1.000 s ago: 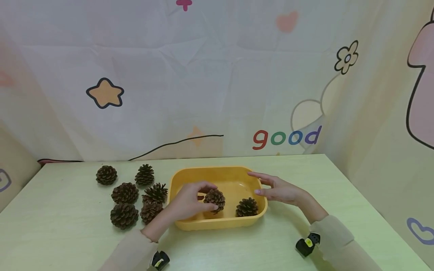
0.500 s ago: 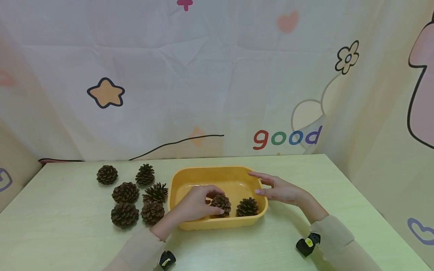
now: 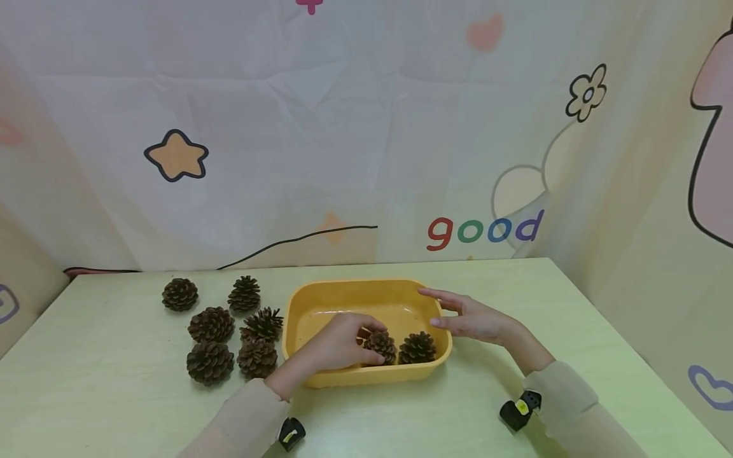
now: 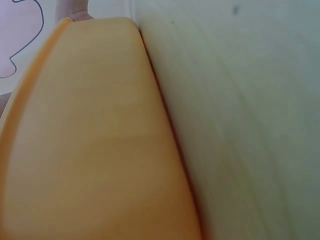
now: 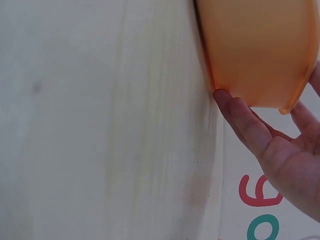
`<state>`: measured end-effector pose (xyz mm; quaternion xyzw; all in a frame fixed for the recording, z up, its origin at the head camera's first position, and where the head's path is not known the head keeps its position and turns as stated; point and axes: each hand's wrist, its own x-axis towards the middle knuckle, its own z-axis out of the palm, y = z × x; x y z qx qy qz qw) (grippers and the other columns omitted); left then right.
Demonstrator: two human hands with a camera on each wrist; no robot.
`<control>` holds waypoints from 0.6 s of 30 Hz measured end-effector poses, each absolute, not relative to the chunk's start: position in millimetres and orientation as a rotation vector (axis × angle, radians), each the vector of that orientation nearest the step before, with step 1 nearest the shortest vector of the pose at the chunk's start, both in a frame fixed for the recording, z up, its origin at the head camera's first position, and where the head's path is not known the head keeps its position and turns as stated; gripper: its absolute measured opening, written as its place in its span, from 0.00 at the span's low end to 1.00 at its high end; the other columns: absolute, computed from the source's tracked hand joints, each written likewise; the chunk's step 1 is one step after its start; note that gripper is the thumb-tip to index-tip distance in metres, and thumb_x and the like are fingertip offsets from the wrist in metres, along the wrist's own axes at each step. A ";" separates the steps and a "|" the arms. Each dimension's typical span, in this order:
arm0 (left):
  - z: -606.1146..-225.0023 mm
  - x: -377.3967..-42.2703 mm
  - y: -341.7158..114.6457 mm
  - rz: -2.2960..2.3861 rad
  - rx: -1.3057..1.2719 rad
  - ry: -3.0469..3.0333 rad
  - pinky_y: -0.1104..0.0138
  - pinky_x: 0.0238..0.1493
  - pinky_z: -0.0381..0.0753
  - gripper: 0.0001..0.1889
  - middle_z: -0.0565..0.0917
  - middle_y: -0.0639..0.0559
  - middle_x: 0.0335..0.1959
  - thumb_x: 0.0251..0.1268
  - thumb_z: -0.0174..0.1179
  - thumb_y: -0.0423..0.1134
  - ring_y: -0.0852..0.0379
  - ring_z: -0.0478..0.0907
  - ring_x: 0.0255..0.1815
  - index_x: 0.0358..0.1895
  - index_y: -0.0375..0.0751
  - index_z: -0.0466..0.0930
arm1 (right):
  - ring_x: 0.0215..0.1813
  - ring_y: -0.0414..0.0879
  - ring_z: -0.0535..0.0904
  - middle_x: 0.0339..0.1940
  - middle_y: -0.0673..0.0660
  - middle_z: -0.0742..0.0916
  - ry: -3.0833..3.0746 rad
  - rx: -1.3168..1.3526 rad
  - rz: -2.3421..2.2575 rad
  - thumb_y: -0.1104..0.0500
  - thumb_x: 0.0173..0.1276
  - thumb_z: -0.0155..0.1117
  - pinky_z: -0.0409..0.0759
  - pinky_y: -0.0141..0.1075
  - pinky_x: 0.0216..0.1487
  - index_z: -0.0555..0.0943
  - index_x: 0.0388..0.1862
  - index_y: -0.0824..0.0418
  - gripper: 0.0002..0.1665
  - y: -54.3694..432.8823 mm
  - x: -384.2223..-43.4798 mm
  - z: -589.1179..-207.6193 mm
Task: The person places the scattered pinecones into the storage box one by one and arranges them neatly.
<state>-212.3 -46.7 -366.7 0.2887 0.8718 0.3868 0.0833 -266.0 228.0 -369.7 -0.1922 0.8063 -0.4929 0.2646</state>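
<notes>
In the head view my left hand (image 3: 338, 343) reaches over the near left rim of a yellow plastic basin (image 3: 338, 289). Thumb and fingers hold a brown pine cone (image 3: 382, 346) low in the basin; whether it bears on the bottom, I cannot tell. Just right of it sits a second pine cone (image 3: 417, 348). My right hand (image 3: 475, 319) rests at the basin's right end, thumb and index finger at the rim. From the right wrist view, the fairly straight fingers (image 5: 250, 122) of that hand touch the outer wall. The left wrist view shows only the basin's outside wall (image 4: 95, 130), hiding the left hand's work.
Left of the basin, several pine cones (image 3: 210, 364) lie grouped on the pale green table (image 3: 103, 381); the closest pine cone (image 3: 258, 357) is beside my left forearm. A printed cloth (image 3: 286, 159) hangs behind the table.
My left hand has moved right and lower inside the basin, bringing its pine cone close to the other one. The right hand has stayed at the rim.
</notes>
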 end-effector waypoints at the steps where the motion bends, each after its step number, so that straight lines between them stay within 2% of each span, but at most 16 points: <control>1: -366.7 -212.5 -46.4 1.148 0.867 2.601 0.62 0.47 0.78 0.22 0.80 0.48 0.47 0.50 0.68 0.40 0.50 0.77 0.47 0.51 0.38 0.78 | 0.71 0.66 0.40 0.73 0.63 0.48 2.180 -0.521 -1.331 0.53 0.65 0.59 0.68 0.55 0.58 0.54 0.72 0.52 0.40 227.9 -266.1 -369.6; 11: -365.2 -212.2 -40.4 1.130 0.897 2.565 0.65 0.50 0.77 0.22 0.80 0.47 0.48 0.52 0.66 0.40 0.52 0.77 0.49 0.52 0.37 0.77 | 0.71 0.67 0.40 0.74 0.62 0.48 2.182 -0.520 -1.329 0.53 0.64 0.60 0.67 0.56 0.58 0.54 0.72 0.51 0.40 227.9 -266.9 -370.0; 18: -365.7 -212.5 -37.6 1.123 0.947 2.550 0.64 0.50 0.77 0.22 0.80 0.46 0.48 0.52 0.66 0.39 0.51 0.77 0.50 0.52 0.34 0.77 | 0.71 0.67 0.41 0.73 0.63 0.48 2.182 -0.526 -1.329 0.53 0.64 0.60 0.69 0.54 0.58 0.54 0.72 0.52 0.40 228.2 -267.0 -370.2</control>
